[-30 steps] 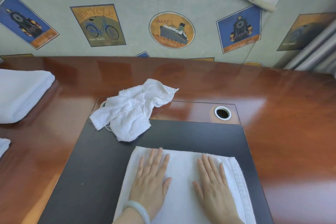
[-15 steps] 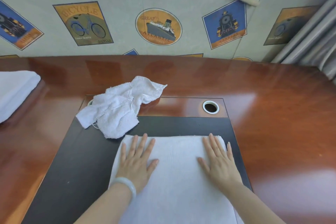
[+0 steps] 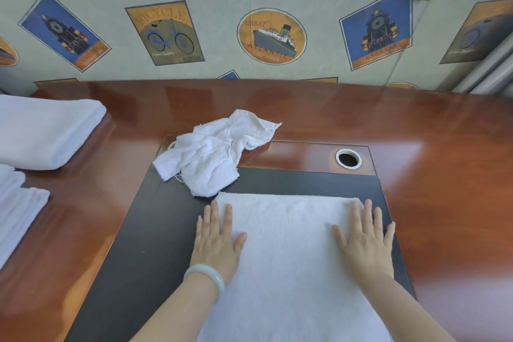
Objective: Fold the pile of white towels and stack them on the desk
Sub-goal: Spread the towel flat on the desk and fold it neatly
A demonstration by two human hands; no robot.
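A white towel (image 3: pixel 288 253) lies flat on the black desk pad (image 3: pixel 155 244), running toward me off the bottom edge. My left hand (image 3: pixel 218 241) presses palm-down on its left edge, fingers spread, a pale bangle on the wrist. My right hand (image 3: pixel 365 244) lies flat on the towel's right edge, fingers spread. A crumpled white towel (image 3: pixel 213 153) sits just beyond the flat one, at the pad's far left corner. A folded white towel (image 3: pixel 44 130) rests at the far left of the desk, with another folded towel (image 3: pixel 16 211) in front of it.
The glossy red-brown desk (image 3: pixel 444 189) stretches right and back to a wall with poster prints. A round cable hole (image 3: pixel 348 159) sits in the wooden strip behind the pad. Grey curtain folds (image 3: pixel 494 69) hang at the far right.
Both hands have slid apart across the towel, from its middle to its left and right edges, smoothing it. The camera view has shifted a little.
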